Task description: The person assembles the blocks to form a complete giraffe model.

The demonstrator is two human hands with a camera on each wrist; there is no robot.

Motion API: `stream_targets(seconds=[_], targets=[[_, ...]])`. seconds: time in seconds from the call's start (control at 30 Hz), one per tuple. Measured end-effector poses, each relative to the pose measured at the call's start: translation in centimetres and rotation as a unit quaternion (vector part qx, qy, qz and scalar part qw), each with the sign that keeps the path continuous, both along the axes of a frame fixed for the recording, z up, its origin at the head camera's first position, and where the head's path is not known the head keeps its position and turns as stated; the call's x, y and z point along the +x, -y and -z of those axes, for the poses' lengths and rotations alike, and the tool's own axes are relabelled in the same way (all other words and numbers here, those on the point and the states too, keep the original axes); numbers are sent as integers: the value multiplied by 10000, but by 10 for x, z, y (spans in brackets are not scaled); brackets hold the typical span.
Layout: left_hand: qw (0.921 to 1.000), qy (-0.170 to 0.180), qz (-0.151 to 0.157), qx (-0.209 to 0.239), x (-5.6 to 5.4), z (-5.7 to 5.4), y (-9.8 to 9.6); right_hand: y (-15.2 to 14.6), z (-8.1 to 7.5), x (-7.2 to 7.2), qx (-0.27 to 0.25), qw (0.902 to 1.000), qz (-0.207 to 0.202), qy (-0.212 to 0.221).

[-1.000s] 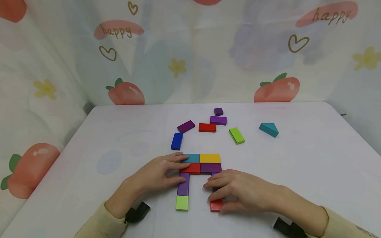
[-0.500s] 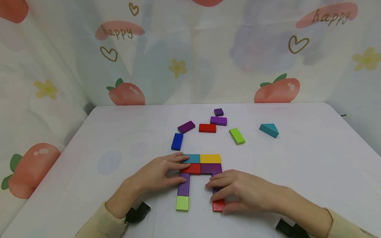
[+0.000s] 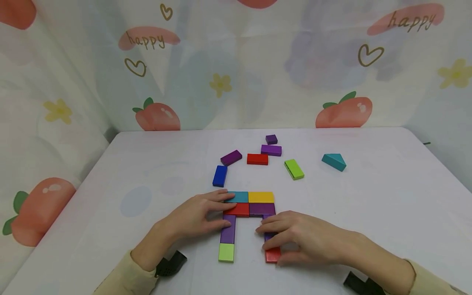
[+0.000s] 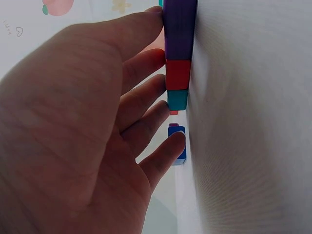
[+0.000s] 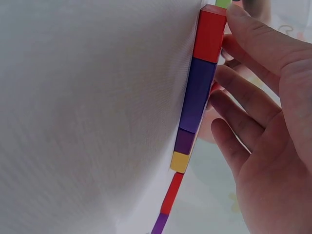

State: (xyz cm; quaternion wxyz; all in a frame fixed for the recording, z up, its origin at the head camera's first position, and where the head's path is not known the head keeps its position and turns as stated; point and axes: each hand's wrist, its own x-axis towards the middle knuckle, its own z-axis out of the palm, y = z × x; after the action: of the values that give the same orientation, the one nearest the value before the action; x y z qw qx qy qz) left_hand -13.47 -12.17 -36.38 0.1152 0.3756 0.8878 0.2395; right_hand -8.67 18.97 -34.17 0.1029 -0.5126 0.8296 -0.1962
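Flat coloured blocks form a top with two legs in the head view. My left hand (image 3: 195, 213) rests fingertips on the teal block (image 3: 240, 197) and upper red block (image 3: 241, 210), its thumb touching the left purple block (image 3: 228, 234). A light green block (image 3: 226, 253) ends that leg. Yellow (image 3: 261, 197) and dark purple (image 3: 262, 209) blocks complete the top. My right hand (image 3: 302, 237) pinches the lower red block (image 3: 272, 257) between thumb and index finger. Its other fingers reach over the right purple block (image 5: 199, 95), which they partly cover in the head view.
Loose blocks lie farther back: blue (image 3: 220, 176), dark purple (image 3: 231, 157), red (image 3: 257, 159), purple (image 3: 271, 150), a small purple one (image 3: 271, 139) and bright green (image 3: 293, 169). A teal triangular block (image 3: 334, 162) sits at the right. A printed curtain (image 3: 236, 82) stands behind the table.
My right hand has moved slightly right, and the lower red and purple blocks of the right leg have shifted right with it. My left hand stays in place.
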Motion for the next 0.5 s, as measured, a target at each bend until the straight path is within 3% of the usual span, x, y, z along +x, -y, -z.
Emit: stream_targets(seconds=[0.5], targets=[[10000, 4, -28, -18, 0, 1, 1, -4, -2, -2, -57, 9991, 292, 293]])
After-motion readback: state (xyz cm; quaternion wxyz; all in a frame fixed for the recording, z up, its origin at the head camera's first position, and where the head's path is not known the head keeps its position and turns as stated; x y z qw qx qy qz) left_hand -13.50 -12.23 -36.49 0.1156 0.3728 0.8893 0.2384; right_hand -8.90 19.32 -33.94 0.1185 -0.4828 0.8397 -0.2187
